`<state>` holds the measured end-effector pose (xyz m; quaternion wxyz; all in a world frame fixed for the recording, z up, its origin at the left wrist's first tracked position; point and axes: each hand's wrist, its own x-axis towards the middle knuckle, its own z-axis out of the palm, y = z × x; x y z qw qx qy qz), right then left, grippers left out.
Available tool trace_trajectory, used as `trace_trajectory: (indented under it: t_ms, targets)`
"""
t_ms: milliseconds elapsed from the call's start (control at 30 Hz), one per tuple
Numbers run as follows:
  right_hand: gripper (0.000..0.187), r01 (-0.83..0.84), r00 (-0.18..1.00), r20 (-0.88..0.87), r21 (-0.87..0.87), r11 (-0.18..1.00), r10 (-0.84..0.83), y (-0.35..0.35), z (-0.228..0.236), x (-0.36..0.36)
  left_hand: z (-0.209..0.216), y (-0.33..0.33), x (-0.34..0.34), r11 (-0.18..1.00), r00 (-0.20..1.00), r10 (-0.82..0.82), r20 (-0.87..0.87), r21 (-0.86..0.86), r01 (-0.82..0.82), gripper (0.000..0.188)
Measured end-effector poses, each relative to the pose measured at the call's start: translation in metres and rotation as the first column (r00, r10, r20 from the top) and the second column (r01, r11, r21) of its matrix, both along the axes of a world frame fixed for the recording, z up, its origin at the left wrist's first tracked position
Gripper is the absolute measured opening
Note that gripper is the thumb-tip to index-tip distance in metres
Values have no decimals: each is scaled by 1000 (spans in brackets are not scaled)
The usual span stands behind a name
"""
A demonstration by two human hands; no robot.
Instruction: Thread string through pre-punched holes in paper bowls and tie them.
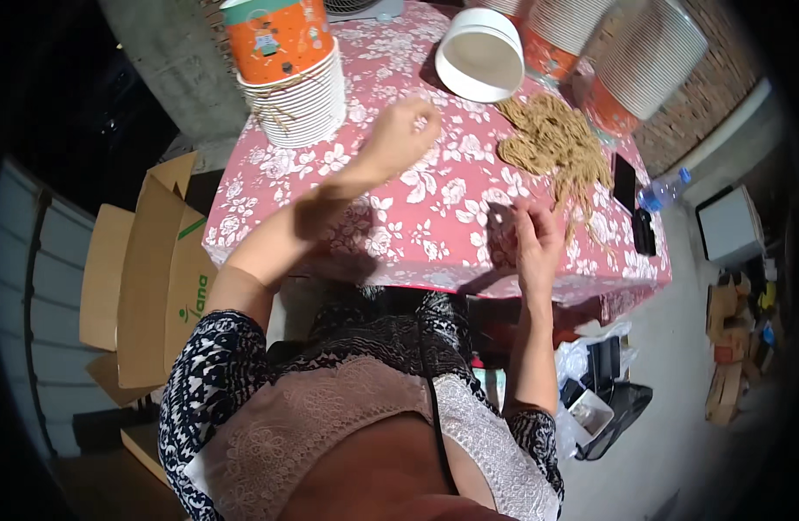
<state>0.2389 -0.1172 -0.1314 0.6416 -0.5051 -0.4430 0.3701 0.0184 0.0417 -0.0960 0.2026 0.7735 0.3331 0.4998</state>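
Over the middle of the table, my left hand (406, 135) is raised with its fingers curled toward the thumb. Whatever it holds, if anything, cannot be made out. My right hand (538, 239) hovers near the front edge, thumb and fingertips pinched together; nothing between them is clear enough to name. Just beyond it lies a tangled heap of tan twisted cord (551, 139), with loose ends trailing toward that hand. Left of my left hand stands a tall stack of white paper tubs (300, 113), topped by an orange printed one (282, 43). Short pieces of tan cord lie against the stack.
A white round tub (479, 56) tilts at the back of the flowered pink tablecloth (447, 234). More nested tubs (647, 65) stand back right. A black phone (624, 181), a black case (644, 233) and a water bottle (664, 191) line the right edge. Cardboard boxes (152, 286) stand left.
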Motion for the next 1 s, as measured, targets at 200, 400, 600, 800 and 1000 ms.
trace_trajectory:
  t_ms: [200, 400, 600, 800, 1000]
  targets:
    - [15, -30, 997, 68, -100, 995, 37, -4, 0, -2, -6, -17, -8, 992, 989, -59, -134, -114, 44, 12]
    - [20, -25, 995, 93, -83, 996, 33, -1, -9, -3, 117, -8, -96, 759, 975, 219, 34, 622, -193, 13]
    - [18, -54, 994, 97, 22, 998, 52, 0, -22, -3, 214, 18, -192, 682, 796, 527, -297, 707, -188, 19]
    - [18, -51, 991, 127, 31, 998, 46, -2, -28, -2, 217, 53, -187, 854, 649, 472, -597, 492, -170, 17]
    - [18, -56, 989, 141, 72, 996, 45, -8, -29, -3, 227, 69, -188, 918, 587, 383, -713, 363, -158, 14]
